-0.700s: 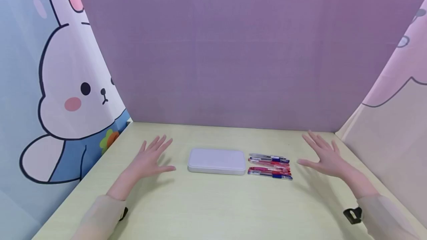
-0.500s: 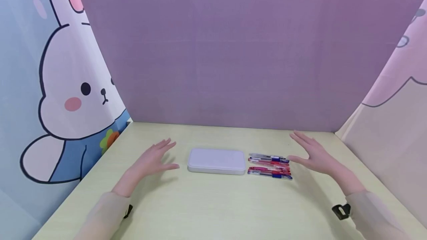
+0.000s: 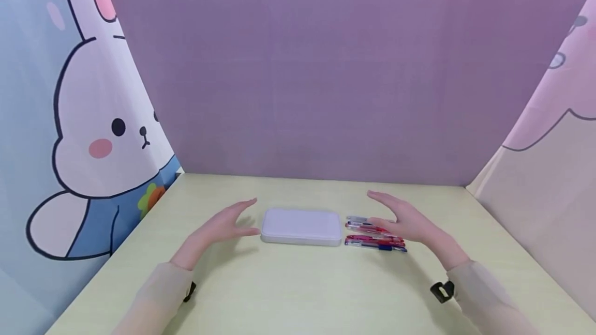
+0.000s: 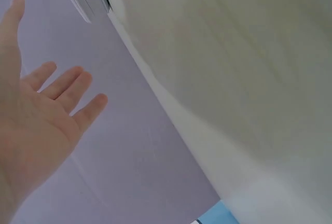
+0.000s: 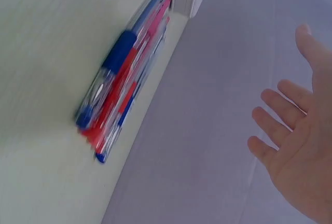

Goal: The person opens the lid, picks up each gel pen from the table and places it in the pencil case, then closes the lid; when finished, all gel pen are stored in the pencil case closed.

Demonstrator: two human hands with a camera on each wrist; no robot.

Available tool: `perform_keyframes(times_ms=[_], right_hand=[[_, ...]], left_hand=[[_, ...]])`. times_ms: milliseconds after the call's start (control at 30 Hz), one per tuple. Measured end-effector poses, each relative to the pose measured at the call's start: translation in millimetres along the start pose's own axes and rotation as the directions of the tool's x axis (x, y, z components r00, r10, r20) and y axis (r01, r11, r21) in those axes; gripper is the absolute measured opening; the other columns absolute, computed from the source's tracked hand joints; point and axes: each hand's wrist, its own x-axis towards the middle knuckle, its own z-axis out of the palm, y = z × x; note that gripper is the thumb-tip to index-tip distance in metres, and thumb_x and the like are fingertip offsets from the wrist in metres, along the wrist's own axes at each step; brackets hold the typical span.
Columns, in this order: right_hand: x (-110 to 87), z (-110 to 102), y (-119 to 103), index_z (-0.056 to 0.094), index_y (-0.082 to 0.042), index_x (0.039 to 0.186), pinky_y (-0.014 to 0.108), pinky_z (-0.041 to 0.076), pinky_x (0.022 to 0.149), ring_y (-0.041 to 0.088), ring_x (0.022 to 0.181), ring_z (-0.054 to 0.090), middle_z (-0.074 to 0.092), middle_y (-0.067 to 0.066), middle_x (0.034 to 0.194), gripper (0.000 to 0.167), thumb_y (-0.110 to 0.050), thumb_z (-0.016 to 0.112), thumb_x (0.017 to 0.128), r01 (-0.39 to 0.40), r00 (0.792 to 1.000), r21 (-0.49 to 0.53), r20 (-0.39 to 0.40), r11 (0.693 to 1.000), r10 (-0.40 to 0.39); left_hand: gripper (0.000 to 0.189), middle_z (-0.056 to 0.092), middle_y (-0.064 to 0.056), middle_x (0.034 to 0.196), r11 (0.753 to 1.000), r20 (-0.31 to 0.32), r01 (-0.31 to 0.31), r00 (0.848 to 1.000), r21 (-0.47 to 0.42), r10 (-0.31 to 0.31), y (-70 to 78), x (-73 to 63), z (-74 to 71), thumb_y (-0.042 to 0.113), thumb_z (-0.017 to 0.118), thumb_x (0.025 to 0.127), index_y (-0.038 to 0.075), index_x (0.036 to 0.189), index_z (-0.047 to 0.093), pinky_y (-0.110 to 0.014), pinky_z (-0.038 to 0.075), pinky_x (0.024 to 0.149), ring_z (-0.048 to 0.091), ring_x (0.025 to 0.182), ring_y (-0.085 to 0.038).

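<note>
A white rectangular case [image 3: 301, 226] with rounded corners lies closed on the table. Several pens [image 3: 375, 242] with blue and red caps lie side by side just right of it; in the right wrist view the pens [image 5: 124, 63] look slightly blurred. My left hand [image 3: 224, 225] is at the case's left end, thumb and fingers spread apart, holding nothing. Over the right part of the pens hovers my right hand [image 3: 410, 221], hiding some of them, its palm turned toward the case. Both wrist views show relaxed, separated fingers with nothing in them.
The pale wooden table [image 3: 298, 293] runs back to a purple cloth wall [image 3: 298, 76]. A rabbit-print curtain [image 3: 93, 118] hangs at the left, and a pink and cream curtain [image 3: 554, 180] at the right.
Both hands have moved inward toward the case, the right one farther, passing from the right side to above the pens. Case and pens have stayed in place.
</note>
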Motion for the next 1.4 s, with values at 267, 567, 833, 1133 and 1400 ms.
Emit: perform_keyframes(times_ms=[267,567,833,1133,1400], right_hand=[[17.1,21,-16,0.042,-0.01,0.141,0.05,0.036,0.107,0.03,0.133,0.04,0.045,0.008,0.144,0.064,-0.039,0.063,0.088,0.068,0.997,0.053,0.018,0.996,-0.069],[36.0,37,-43,0.044,-0.01,0.139,0.046,0.036,0.109,0.026,0.133,0.041,0.047,0.006,0.142,0.056,-0.028,0.063,0.09,0.082,0.994,0.065,0.064,0.994,-0.087],[54.8,61,-61,0.045,-0.01,0.139,0.043,0.038,0.107,0.024,0.132,0.043,0.048,0.006,0.141,0.051,-0.028,0.058,0.093,0.145,0.982,0.088,0.11,0.986,-0.154],[67.5,90,-69,0.051,-0.004,0.132,0.042,0.041,0.105,0.025,0.126,0.049,0.055,0.01,0.134,0.047,-0.027,0.059,0.093,0.246,0.958,0.098,0.128,0.964,-0.258],[72.7,100,-74,0.049,-0.002,0.134,0.045,0.037,0.108,0.03,0.129,0.045,0.05,0.013,0.138,0.052,-0.032,0.058,0.093,0.206,0.95,0.063,0.225,0.976,-0.215]], left_hand=[[0.083,0.042,-0.017,0.145,0.999,0.028,-0.016,0.999,-0.051,0.018,0.4,12.2,8.3,0.047,0.07,0.079,0.005,0.143,0.038,-0.049,0.032,0.11,0.039,0.133,-0.035],[0.081,0.037,-0.021,0.146,0.997,0.062,-0.02,0.998,-0.077,0.024,3.2,24.7,14.2,0.043,0.072,0.08,0.005,0.143,0.038,-0.051,0.029,0.111,0.034,0.135,-0.038],[0.079,0.038,-0.02,0.146,0.99,0.113,0.021,0.994,-0.14,-0.005,5.9,29.1,15.6,0.042,0.072,0.079,0.005,0.141,0.04,-0.052,0.031,0.11,0.037,0.133,-0.038],[0.077,0.042,-0.017,0.144,0.98,0.175,0.049,0.985,-0.191,-0.015,4.7,33.3,24.3,0.037,0.074,0.079,0.005,0.141,0.041,-0.05,0.033,0.109,0.039,0.132,-0.036],[0.077,0.038,-0.022,0.145,0.984,0.218,0.074,0.975,-0.161,-0.038,6.9,33.8,29.5,0.033,0.076,0.078,0.004,0.14,0.041,-0.055,0.028,0.11,0.035,0.134,-0.04]])
